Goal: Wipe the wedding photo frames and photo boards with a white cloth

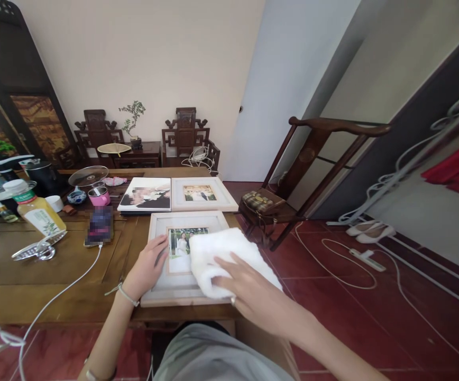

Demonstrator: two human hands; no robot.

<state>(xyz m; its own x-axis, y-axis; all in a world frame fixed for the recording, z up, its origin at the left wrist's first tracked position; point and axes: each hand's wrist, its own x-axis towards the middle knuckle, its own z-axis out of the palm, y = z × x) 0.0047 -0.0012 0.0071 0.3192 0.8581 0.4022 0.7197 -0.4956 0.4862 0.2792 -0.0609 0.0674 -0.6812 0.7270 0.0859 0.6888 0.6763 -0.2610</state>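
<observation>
A pale wooden picture frame [149,286] lies flat at the table's front edge, with a photo of a couple outdoors [178,253] behind its glass. My left hand [150,264] rests on the left side of the frame, fingers stretched over its border and onto the glass. On the right part of the glass, my right hand [245,291] presses a folded white towel [229,246], its fingers closed on the cloth. The towel hides the frame's right side and part of the photo.
Behind lie a second framed photo [225,196] and a white photo panel [166,185]. A phone [99,226] on a white cable, a hair claw clip [41,248], a bottle [39,214] and a pink cup [100,197] are at left. A wooden chair [312,143] stands at right.
</observation>
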